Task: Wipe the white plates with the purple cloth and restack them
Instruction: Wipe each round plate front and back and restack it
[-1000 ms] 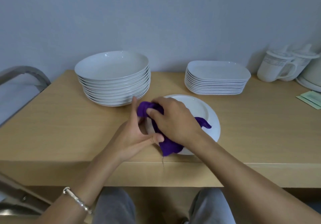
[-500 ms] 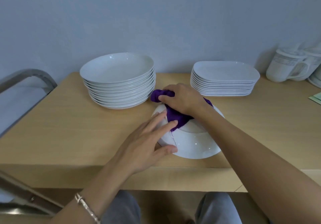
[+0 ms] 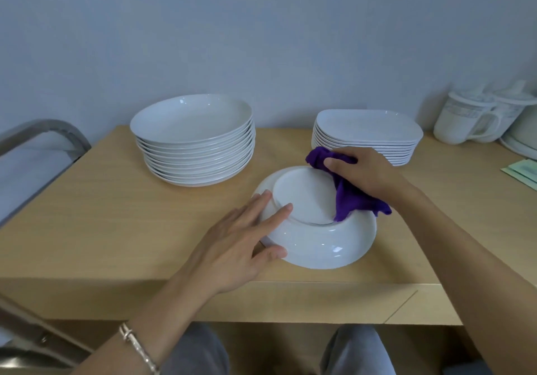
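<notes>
Light wooden table (image 3: 87, 229) fills the view and ends against a pale blue-grey wall (image 3: 261, 40). Nearest, below the table's front edge, two knees (image 3: 357, 351) in grey trousers show, and one silver bracelet (image 3: 139, 348) circles the left wrist.

One left hand (image 3: 232, 243) lies flat on a single white plate (image 3: 319, 246), which sits upside down near the front edge with its foot ring facing up. The fingers are straight, pressing on the sloping side, and the thumb rests against the rim. One right hand (image 3: 363, 177) curls round one purple cloth (image 3: 348, 200) and grips it in a bunch against the far right side of the plate. Loose ends of the cloth hang over the base and the rim.

Farther back stand two stacks. The round stack (image 3: 194, 153) of deep white plates is at the left, roughly a dozen high. The oblong stack (image 3: 366, 133) of flatter white plates is at the right, about ten high, and the right hand covers its near corner.

At the far right, by the wall, stands one lidded mug (image 3: 462, 121) with another mug (image 3: 511, 107) beside it. Two pale green paper slips (image 3: 523, 171) lie at the right edge. One curved metal rail (image 3: 43, 133) stands off the table's left end.
</notes>
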Demonstrator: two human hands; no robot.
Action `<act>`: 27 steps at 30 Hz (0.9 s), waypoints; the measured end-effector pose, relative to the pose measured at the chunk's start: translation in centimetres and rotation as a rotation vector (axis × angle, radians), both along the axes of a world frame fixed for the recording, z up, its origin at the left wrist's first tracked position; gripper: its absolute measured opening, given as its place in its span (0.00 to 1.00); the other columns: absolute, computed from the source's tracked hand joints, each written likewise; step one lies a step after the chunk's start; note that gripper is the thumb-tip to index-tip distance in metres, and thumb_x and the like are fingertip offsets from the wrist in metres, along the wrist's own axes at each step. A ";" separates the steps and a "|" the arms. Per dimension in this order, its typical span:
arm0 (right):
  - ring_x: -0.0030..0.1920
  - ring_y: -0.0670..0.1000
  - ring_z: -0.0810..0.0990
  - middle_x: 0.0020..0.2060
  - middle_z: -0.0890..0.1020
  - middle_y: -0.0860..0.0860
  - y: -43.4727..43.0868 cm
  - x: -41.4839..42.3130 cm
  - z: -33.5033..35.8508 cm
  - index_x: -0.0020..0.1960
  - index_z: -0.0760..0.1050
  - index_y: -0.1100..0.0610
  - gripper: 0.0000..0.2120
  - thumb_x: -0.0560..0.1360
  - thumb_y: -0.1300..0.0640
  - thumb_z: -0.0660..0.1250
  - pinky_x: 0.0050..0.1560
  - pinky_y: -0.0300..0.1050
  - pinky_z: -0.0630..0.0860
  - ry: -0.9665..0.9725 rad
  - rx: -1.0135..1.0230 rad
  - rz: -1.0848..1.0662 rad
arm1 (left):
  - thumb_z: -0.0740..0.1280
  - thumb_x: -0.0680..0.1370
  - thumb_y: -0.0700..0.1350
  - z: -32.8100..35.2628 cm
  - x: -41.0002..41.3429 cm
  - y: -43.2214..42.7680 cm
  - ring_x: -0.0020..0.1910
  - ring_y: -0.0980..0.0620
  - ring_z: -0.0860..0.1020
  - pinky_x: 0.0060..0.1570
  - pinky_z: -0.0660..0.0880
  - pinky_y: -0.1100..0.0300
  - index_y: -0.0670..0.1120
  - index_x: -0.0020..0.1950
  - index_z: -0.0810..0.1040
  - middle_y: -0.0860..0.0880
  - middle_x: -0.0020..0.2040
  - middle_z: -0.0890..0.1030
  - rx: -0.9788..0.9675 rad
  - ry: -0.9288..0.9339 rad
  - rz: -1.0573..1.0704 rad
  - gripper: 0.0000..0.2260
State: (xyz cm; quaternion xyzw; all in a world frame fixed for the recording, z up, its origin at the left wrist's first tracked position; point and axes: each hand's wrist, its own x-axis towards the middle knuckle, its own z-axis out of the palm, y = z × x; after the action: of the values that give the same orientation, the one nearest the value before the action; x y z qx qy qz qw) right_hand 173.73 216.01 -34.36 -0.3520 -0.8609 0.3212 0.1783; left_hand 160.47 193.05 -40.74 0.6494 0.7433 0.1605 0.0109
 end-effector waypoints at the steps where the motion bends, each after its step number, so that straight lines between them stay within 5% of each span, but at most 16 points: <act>1: 0.49 0.48 0.77 0.45 0.81 0.44 -0.2 0.5 -0.4 0.53 0.78 0.44 0.09 0.76 0.44 0.64 0.48 0.43 0.70 0.038 -0.019 -0.015 | 0.45 0.72 0.70 -0.2 -0.1 0.0 0.75 0.64 0.44 0.67 0.53 0.65 0.71 0.73 0.42 0.59 0.78 0.40 0.039 -0.002 0.011 0.29; 3: 0.48 0.46 0.77 0.46 0.80 0.41 -0.8 1.2 -1.3 0.54 0.77 0.43 0.08 0.76 0.46 0.65 0.48 0.42 0.70 0.141 -0.058 -0.053 | 0.53 0.75 0.67 -0.7 -0.1 -0.3 0.77 0.54 0.58 0.66 0.61 0.59 0.64 0.78 0.56 0.50 0.80 0.56 0.133 0.000 0.016 0.31; 5: 0.47 0.45 0.77 0.44 0.80 0.40 -1.4 1.4 -2.0 0.53 0.77 0.44 0.07 0.75 0.47 0.66 0.46 0.41 0.70 0.221 -0.065 -0.088 | 0.58 0.75 0.66 -1.0 -0.1 -0.4 0.75 0.51 0.61 0.68 0.64 0.54 0.60 0.76 0.61 0.46 0.78 0.63 0.205 0.011 -0.006 0.30; 10: 0.46 0.45 0.79 0.44 0.81 0.42 -2.7 1.9 -2.5 0.53 0.77 0.44 0.08 0.74 0.46 0.67 0.46 0.42 0.72 0.255 -0.093 -0.096 | 0.59 0.60 0.77 -0.1 0.4 -0.8 0.75 0.66 0.34 0.74 0.45 0.67 0.56 0.77 0.55 0.67 0.75 0.37 -0.013 -0.001 -0.040 0.50; 12: 0.47 0.45 0.79 0.45 0.82 0.42 -3.3 2.4 -2.7 0.53 0.78 0.44 0.09 0.74 0.45 0.67 0.46 0.41 0.72 0.247 -0.077 -0.078 | 0.62 0.60 0.75 -0.5 0.8 -1.2 0.78 0.63 0.41 0.73 0.56 0.63 0.53 0.73 0.57 0.63 0.78 0.45 0.045 0.081 -0.078 0.47; 15: 0.48 0.42 0.78 0.46 0.82 0.41 -4.6 3.4 -2.8 0.52 0.78 0.42 0.07 0.74 0.46 0.67 0.45 0.36 0.71 0.265 -0.072 -0.048 | 0.63 0.69 0.64 -1.3 1.0 -1.9 0.75 0.49 0.62 0.57 0.78 0.57 0.48 0.65 0.67 0.49 0.73 0.67 0.247 0.228 -0.124 0.30; 18: 0.47 0.39 0.78 0.45 0.81 0.39 -5.5 4.5 -2.8 0.50 0.78 0.41 0.05 0.74 0.47 0.68 0.45 0.33 0.71 0.264 -0.073 -0.022 | 0.62 0.69 0.43 -1.7 2.0 -2.7 0.69 0.44 0.73 0.42 0.80 0.59 0.48 0.63 0.70 0.46 0.66 0.77 0.361 0.365 -0.136 0.22; 21: 0.46 0.41 0.79 0.44 0.82 0.40 -5.9 5.0 -2.5 0.49 0.79 0.42 0.04 0.74 0.47 0.68 0.44 0.34 0.71 0.290 -0.069 -0.029 | 0.56 0.70 0.35 -2.1 2.5 -3.6 0.66 0.44 0.77 0.32 0.79 0.59 0.48 0.63 0.71 0.46 0.64 0.79 0.471 0.386 -0.135 0.22; 25: 0.45 0.48 0.82 0.41 0.84 0.46 -5.5 5.2 -0.7 0.47 0.80 0.46 0.05 0.73 0.46 0.69 0.45 0.41 0.76 0.478 -0.145 -0.124 | 0.58 0.64 0.35 1.8 1.8 -3.8 0.60 0.52 0.78 0.32 0.80 0.56 0.49 0.63 0.72 0.50 0.61 0.79 0.586 0.230 -0.069 0.28; 27: 0.40 0.53 0.82 0.42 0.84 0.51 -5.1 5.1 0.8 0.46 0.79 0.47 0.07 0.73 0.44 0.69 0.44 0.50 0.79 0.608 -0.243 -0.148 | 0.59 0.62 0.33 4.1 1.4 -3.6 0.53 0.55 0.77 0.41 0.78 0.58 0.54 0.62 0.73 0.55 0.59 0.79 0.641 0.053 0.028 0.30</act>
State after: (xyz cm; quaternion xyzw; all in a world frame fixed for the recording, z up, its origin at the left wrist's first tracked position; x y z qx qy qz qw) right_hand 178.83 210.87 -33.61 -0.3200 -0.6958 0.4981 0.4066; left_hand 161.89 189.49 -36.62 0.6133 0.6639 0.3695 -0.2157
